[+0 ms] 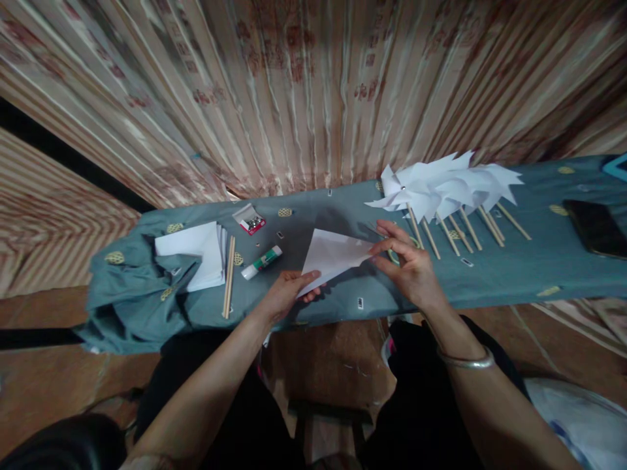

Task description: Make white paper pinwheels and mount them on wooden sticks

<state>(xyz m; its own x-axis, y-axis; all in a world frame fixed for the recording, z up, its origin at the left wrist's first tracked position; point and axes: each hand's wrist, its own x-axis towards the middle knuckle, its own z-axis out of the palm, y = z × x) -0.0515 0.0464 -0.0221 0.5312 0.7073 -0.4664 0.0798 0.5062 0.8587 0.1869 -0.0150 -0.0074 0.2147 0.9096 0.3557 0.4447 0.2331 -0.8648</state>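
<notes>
A folded sheet of white paper (333, 256), roughly triangular, is held between my two hands above the cloth-covered table. My left hand (291, 290) grips its lower left corner, thumb on top and fingers underneath. At the pointed right end, my right hand (406, 261) pinches the paper between thumb and fingers. Partly hidden behind the right hand lies a pair of scissors (393, 257) with greenish handles. A green and white glue stick (262, 262) rests just left of the paper.
Several white paper pinwheels (445, 186) on wooden sticks lie at the back right. On the left are stacked white paper (208, 251), thin wooden sticks (228, 277) and a small open box of pins (249, 220). A dark phone (595, 227) lies far right. Curtains (313, 98) hang behind.
</notes>
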